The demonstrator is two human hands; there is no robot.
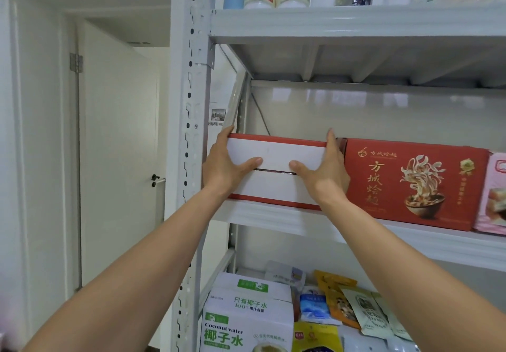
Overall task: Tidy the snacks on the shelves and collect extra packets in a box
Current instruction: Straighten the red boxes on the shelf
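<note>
White box (276,154) with red edges, lying flat at the shelf's (273,216) left end; snack packets (339,305) jumbled one level down.

1. White door (117,160) on the left of the frame, black handle (156,180) at its right edge, metal hinge (76,62) up at its left edge.
2. White metal rack (356,21) fills the right side, slotted post (191,132) just left of centre.
3. Glossy white wall (383,116) behind the rack, faint reflections.
</note>
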